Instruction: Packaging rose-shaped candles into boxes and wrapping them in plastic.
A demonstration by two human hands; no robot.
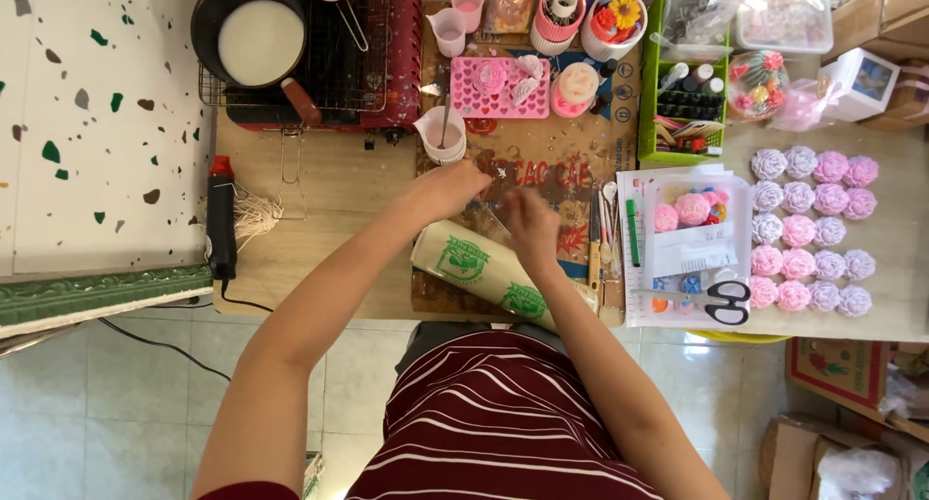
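Clear film, seemingly, is pinched between left hand (453,185) and right hand (530,224), above the paper roll (484,268); keep both grips closed, tension even.

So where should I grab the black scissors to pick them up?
Probably by the black handle loops of the scissors, coming from above on the right. They lie flat on the white paper, loops facing right, blades pointing left, so the loops are the safest end.
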